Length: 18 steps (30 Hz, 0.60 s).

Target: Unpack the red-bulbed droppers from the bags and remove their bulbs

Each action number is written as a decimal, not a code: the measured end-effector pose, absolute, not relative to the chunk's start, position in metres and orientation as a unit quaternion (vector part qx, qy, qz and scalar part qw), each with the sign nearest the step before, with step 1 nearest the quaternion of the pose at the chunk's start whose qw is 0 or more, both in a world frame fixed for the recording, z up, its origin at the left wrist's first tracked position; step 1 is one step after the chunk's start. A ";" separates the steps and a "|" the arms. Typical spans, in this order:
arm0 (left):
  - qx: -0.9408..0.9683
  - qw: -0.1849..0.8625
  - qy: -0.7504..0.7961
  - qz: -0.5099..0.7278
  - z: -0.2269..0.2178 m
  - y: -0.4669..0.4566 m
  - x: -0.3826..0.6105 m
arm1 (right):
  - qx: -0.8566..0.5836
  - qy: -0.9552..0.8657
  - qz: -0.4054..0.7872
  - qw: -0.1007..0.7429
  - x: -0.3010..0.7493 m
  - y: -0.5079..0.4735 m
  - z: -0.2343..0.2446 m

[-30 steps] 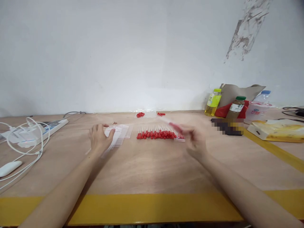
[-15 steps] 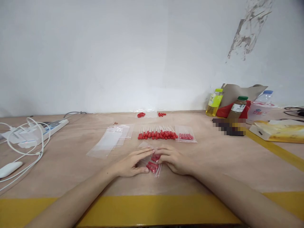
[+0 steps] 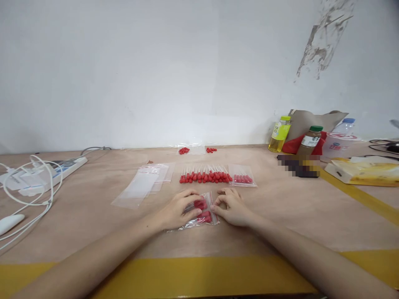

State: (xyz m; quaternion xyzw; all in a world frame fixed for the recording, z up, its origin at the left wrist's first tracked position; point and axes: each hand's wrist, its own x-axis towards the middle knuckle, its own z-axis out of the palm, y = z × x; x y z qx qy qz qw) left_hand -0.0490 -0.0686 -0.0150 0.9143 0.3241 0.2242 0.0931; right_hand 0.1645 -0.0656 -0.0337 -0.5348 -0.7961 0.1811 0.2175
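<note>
A small clear zip bag [image 3: 204,215] with several red-capped droppers inside lies on the wooden table in front of me. My left hand [image 3: 179,209] presses down on the bag's left part, fingers bent over it. My right hand [image 3: 232,207] pinches the bag's right edge with curled fingers. Beyond them lies a row of loose red-capped droppers [image 3: 204,175]. A filled bag [image 3: 243,177] sits just right of that row. A stack of empty clear bags [image 3: 145,185] lies to the left.
Red caps [image 3: 184,150] lie near the wall. A power strip with white cables [image 3: 40,176] and a white mouse [image 3: 9,222] are at the left. Bottles [image 3: 279,133], a paper bag and a yellow pack [image 3: 364,172] stand at the right. Yellow tape [image 3: 199,276] marks the near edge.
Both hands came in from the far row and bag stack to a filled bag in front of me. Since half a second ago the bag has turned flatter and my fingers have shifted along it.
</note>
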 end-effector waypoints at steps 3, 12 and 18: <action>0.925 0.085 0.306 0.209 -0.013 -0.057 -0.039 | -0.555 -0.780 0.205 0.204 0.160 -0.068 -0.033; 0.947 0.056 0.237 0.211 -0.024 -0.028 -0.023 | -0.567 -0.747 0.236 0.255 0.155 -0.065 -0.041; 0.947 0.068 0.222 0.223 -0.025 -0.026 -0.029 | -0.558 -0.749 0.222 0.280 0.155 -0.060 -0.049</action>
